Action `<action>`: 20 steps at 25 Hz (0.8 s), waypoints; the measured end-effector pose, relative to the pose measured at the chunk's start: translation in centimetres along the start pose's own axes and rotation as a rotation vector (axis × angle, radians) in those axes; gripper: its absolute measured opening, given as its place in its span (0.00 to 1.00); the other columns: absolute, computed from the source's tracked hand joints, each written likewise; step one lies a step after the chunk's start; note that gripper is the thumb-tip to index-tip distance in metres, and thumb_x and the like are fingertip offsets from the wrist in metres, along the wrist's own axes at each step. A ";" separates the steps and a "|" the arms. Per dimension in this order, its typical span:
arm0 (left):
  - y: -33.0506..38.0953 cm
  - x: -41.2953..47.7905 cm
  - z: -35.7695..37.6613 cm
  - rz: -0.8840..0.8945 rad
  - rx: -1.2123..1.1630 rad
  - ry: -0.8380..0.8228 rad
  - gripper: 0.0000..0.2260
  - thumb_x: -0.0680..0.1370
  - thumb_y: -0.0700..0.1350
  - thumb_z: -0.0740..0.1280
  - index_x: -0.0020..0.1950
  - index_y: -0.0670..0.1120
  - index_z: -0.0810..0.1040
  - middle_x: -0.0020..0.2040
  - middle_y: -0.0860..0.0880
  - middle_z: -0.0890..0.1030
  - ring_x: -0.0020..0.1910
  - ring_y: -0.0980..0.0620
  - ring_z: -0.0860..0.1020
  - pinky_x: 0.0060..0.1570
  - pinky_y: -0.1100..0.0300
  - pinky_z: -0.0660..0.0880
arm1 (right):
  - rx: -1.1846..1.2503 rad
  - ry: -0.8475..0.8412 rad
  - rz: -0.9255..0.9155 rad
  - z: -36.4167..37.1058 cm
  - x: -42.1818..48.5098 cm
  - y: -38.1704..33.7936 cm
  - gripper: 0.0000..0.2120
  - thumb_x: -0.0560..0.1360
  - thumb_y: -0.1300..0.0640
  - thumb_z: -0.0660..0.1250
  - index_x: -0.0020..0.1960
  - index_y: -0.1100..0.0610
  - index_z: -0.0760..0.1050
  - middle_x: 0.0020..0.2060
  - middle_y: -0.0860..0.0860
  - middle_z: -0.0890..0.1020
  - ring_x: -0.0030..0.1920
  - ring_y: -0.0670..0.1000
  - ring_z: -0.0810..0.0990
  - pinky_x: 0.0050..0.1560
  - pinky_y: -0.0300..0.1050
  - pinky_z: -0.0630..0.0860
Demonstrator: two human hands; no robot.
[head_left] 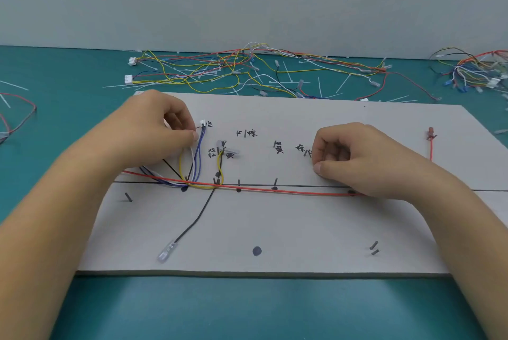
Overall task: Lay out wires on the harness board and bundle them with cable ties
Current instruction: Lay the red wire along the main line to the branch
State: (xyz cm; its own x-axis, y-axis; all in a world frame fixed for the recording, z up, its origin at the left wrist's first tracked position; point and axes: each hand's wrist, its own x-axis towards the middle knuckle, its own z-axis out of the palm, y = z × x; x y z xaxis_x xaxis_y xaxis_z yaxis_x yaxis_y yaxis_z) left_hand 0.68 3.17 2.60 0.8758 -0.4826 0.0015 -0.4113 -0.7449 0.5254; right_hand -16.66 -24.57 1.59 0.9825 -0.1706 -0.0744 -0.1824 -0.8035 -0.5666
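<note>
red wire under right hand, tangle cropped

My left forearm and right forearm come in from the near corners and angle toward the middle, palms down. My left hand, the farther one, is curled, with thumb and fingertips pinching the blue and white wires. My right hand sits nearer, fingers folded under in a loose fist, thumb tip pressed down. Whether it holds anything, I cannot tell.
</note>
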 end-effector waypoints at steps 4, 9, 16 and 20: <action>-0.7 0.6 0.0 0.015 -0.008 0.019 0.04 0.75 0.48 0.74 0.41 0.54 0.82 0.38 0.52 0.82 0.33 0.54 0.76 0.34 0.60 0.69 | 0.012 0.000 -0.002 0.1 0.1 0.1 0.06 0.74 0.58 0.70 0.42 0.47 0.79 0.31 0.45 0.80 0.27 0.42 0.73 0.27 0.33 0.69; -1.4 0.6 -0.6 0.038 -0.049 -0.060 0.02 0.78 0.52 0.71 0.46 0.56 0.81 0.43 0.53 0.82 0.35 0.53 0.77 0.36 0.59 0.71 | -0.002 -0.004 -0.008 0.1 0.1 0.0 0.06 0.74 0.58 0.70 0.41 0.46 0.79 0.32 0.46 0.80 0.27 0.41 0.73 0.28 0.35 0.69; -1.4 0.9 -0.7 0.032 -0.014 -0.122 0.17 0.77 0.33 0.61 0.49 0.54 0.81 0.45 0.53 0.85 0.38 0.54 0.79 0.35 0.60 0.69 | 0.000 -0.005 -0.005 0.0 0.1 -0.2 0.08 0.74 0.57 0.71 0.42 0.44 0.79 0.32 0.45 0.81 0.27 0.41 0.73 0.29 0.36 0.70; -1.5 0.9 -0.6 0.048 -0.031 -0.086 0.13 0.78 0.36 0.64 0.48 0.55 0.82 0.44 0.51 0.84 0.40 0.51 0.80 0.39 0.56 0.75 | 0.002 0.003 0.001 0.0 0.2 -0.1 0.07 0.74 0.57 0.71 0.42 0.44 0.79 0.33 0.46 0.81 0.27 0.42 0.73 0.30 0.38 0.70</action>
State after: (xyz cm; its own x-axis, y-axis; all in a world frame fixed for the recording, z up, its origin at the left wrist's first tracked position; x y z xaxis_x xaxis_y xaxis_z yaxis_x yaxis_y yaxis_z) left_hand 2.28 4.16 2.33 0.8300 -0.5559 -0.0451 -0.4429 -0.7062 0.5524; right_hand -16.48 -24.50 1.63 0.9822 -0.1733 -0.0724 -0.1834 -0.8023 -0.5680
